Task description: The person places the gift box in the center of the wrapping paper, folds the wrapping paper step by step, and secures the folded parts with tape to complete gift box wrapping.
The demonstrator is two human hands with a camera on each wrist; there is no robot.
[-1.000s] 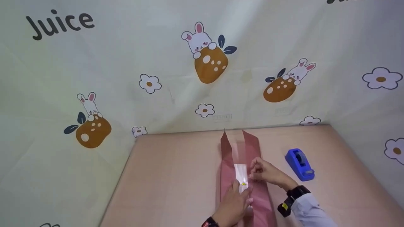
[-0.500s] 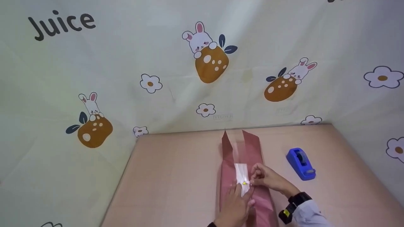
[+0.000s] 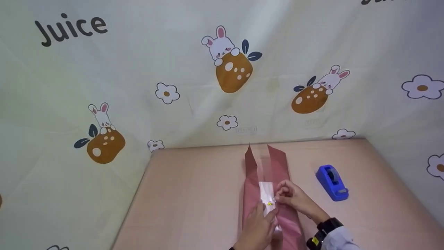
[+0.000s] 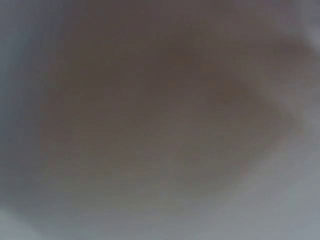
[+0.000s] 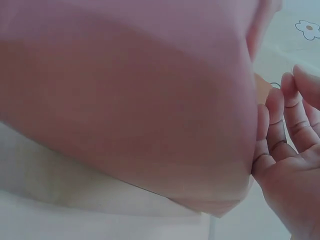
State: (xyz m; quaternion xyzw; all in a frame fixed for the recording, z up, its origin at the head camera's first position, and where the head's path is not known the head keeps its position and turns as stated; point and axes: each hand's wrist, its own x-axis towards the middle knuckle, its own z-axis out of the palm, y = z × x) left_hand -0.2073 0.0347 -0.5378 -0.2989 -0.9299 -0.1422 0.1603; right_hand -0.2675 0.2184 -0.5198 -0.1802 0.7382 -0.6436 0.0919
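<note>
A long parcel in pink wrapping paper [image 3: 265, 173] lies on the table, running away from me, with a white strip [image 3: 266, 194] showing along its open seam. My left hand [image 3: 258, 225] rests flat on the near part of the paper, fingers straight. My right hand [image 3: 289, 198] has its fingertips at the seam on the right flap. In the right wrist view the pink paper [image 5: 130, 100] fills the frame and the fingers [image 5: 287, 125] lie loosely against its side. The left wrist view is a blur.
A blue tape dispenser [image 3: 332, 182] stands on the table to the right of the parcel. The pink tabletop [image 3: 194, 194] is enclosed at the back and sides by a cloth printed with rabbits and flowers [image 3: 229, 59].
My right hand has slid a little toward me along the seam. The left hand stays pressed on the paper.
</note>
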